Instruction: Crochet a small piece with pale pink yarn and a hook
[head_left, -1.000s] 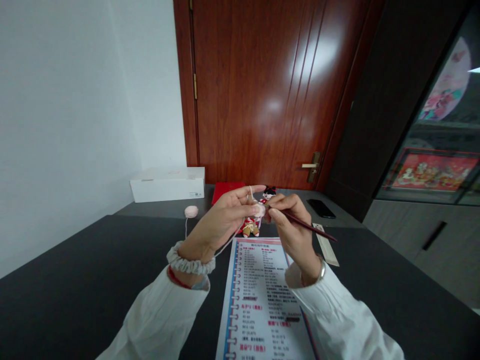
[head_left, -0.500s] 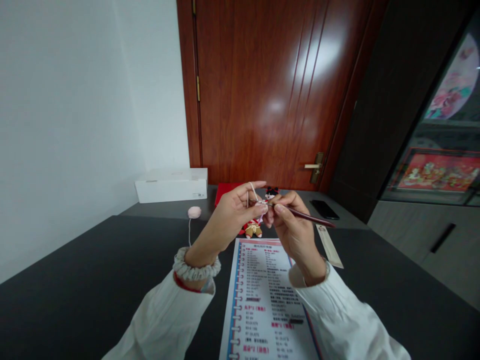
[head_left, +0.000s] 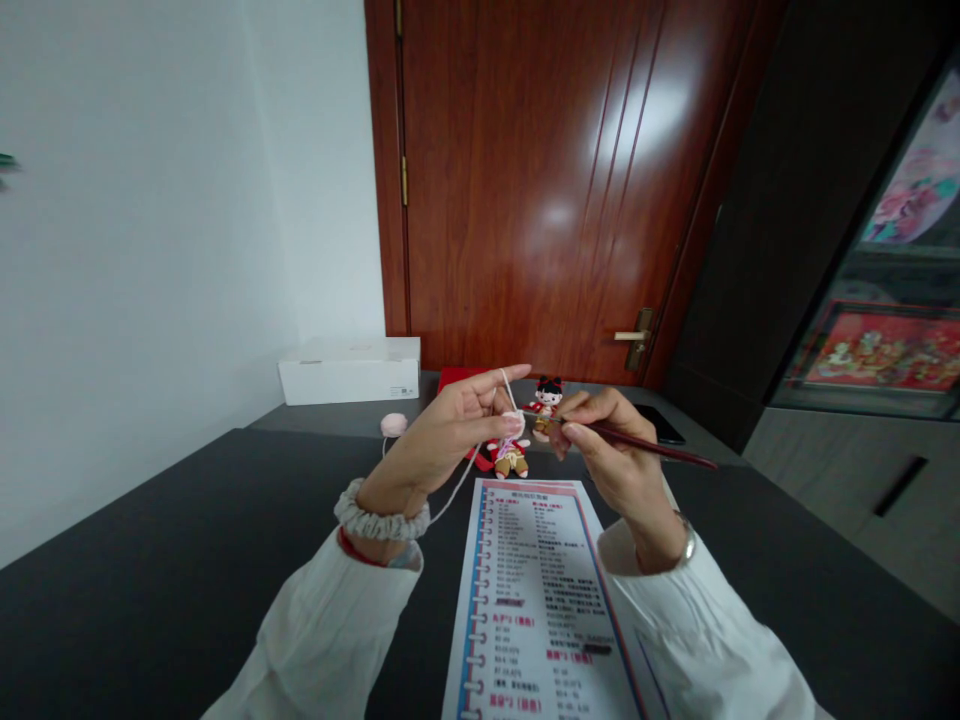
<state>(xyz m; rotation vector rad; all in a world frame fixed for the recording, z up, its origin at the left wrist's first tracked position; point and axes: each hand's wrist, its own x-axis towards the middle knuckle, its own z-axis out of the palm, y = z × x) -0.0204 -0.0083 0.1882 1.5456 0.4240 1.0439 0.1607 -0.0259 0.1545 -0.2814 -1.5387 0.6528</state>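
My left hand pinches a small pale pink crochet piece between thumb and fingers. Its index finger is stretched out, with a strand of pale yarn looped over it and running down to the piece. In my right hand is a crochet hook with a dark red handle, held like a pen. The hook's thin tip points left towards the crochet piece, and a strand seems to run between them. A ball of pale pink yarn lies on the table left of my left hand.
A printed pattern sheet lies below my hands on the dark table. Two crocheted dolls stand behind my hands, near a red object. A white box sits at the back left, a black phone at the right.
My right hand has moved right with the crochet hook, away from my left hand, so the gap between them has widened. The crochet piece shows more clearly. The view has shifted slightly.
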